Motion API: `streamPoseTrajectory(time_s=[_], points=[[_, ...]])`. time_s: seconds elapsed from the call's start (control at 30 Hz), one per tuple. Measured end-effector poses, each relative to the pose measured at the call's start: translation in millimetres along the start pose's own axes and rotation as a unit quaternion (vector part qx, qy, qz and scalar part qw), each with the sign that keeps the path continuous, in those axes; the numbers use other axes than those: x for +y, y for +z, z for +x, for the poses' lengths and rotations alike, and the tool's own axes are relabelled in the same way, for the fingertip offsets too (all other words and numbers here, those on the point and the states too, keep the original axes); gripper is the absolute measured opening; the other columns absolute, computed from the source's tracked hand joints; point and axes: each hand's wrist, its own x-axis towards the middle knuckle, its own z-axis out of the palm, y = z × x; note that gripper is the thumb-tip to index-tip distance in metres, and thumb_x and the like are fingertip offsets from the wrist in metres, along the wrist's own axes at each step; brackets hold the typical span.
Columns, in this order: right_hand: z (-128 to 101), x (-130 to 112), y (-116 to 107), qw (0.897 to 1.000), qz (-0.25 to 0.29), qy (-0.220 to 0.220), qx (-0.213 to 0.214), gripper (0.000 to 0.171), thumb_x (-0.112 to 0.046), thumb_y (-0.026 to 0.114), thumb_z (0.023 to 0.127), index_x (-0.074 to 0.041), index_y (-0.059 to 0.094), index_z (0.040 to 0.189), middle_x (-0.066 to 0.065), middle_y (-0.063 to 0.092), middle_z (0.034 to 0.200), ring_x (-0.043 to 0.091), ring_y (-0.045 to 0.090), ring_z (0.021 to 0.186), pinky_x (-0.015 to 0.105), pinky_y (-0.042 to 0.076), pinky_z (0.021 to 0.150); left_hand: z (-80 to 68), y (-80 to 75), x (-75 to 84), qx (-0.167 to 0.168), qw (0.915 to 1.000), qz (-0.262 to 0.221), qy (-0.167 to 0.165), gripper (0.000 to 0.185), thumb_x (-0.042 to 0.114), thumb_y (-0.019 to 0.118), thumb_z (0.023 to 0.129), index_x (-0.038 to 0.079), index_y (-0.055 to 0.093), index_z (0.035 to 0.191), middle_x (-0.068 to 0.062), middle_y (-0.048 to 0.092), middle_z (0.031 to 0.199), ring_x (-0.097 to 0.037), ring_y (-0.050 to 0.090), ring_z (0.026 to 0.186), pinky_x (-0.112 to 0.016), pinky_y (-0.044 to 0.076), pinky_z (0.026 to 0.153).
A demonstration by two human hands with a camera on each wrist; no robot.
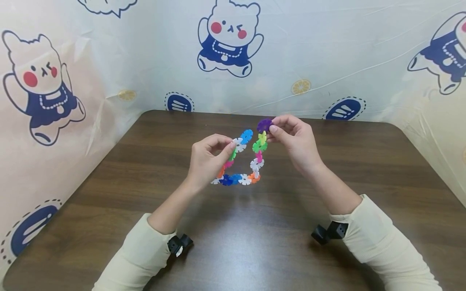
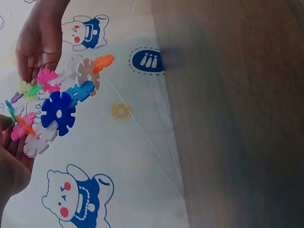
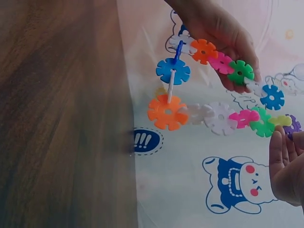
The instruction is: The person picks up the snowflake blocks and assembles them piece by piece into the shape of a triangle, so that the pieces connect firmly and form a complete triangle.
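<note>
A chain of colourful plastic snowflake discs hangs in a U above the table, held up by its two ends. My left hand pinches it at a white disc, just below the light blue disc that forms one end. With thumb and fingers, my right hand pinches the purple disc at the other end. A small gap parts the two end discs. In the right wrist view, the orange disc marks a corner of the chain; in the left wrist view, the dark blue disc faces the camera.
Below the hands spreads a brown wooden table. A pale sheet printed with cartoon bears stands around its back and sides. Small black cameras are strapped at both cream sleeves.
</note>
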Motion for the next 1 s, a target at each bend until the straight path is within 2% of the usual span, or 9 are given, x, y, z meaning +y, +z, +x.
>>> streamPoseTrajectory(time_s=[0.17, 0.47, 0.7, 1.0], points=[[-2.3, 0.3, 1.2, 1.000, -0.017, 0.002, -0.005, 0.008, 0.001, 0.060, 0.087, -0.006, 0.063, 0.089, 0.006, 0.064, 0.082, 0.015, 0.063, 0.069, 0.029, 0.054, 0.070, 0.0, 2.7, -0.6, -0.014, 0.9998, 0.006, 0.013, 0.005, 0.001, 0.069, 0.081, -0.003, 0.067, 0.083, -0.009, 0.067, 0.079, -0.015, 0.061, 0.072, -0.028, 0.053, 0.071], [-4.2, 3.1, 2.3, 0.999, -0.033, 0.003, -0.011, 0.006, 0.003, 0.059, 0.087, -0.001, 0.061, 0.090, 0.006, 0.063, 0.081, 0.016, 0.063, 0.069, 0.032, 0.054, 0.070, -0.8, 4.9, 0.5, -0.031, 0.9994, 0.016, 0.000, 0.005, 0.003, 0.069, 0.082, -0.002, 0.068, 0.084, -0.007, 0.066, 0.079, -0.013, 0.060, 0.070, -0.028, 0.053, 0.068], [-5.2, 4.4, 2.2, 0.999, -0.031, 0.000, -0.017, 0.005, 0.003, 0.060, 0.087, 0.003, 0.061, 0.092, 0.007, 0.064, 0.081, 0.016, 0.064, 0.068, 0.031, 0.054, 0.069, -1.3, 6.2, 0.8, -0.021, 0.9995, 0.020, -0.010, 0.007, 0.005, 0.068, 0.083, -0.002, 0.068, 0.084, -0.006, 0.066, 0.080, -0.013, 0.059, 0.069, -0.028, 0.052, 0.066], [-2.1, 5.5, 0.2, 0.999, -0.048, 0.003, -0.019, 0.007, 0.002, 0.064, 0.084, 0.006, 0.062, 0.090, 0.007, 0.065, 0.077, 0.019, 0.064, 0.066, 0.032, 0.054, 0.068, -0.8, 8.9, 3.5, -0.012, 0.9994, 0.011, -0.031, 0.007, 0.003, 0.067, 0.084, -0.004, 0.067, 0.083, -0.009, 0.065, 0.079, -0.016, 0.059, 0.071, -0.029, 0.052, 0.071]])
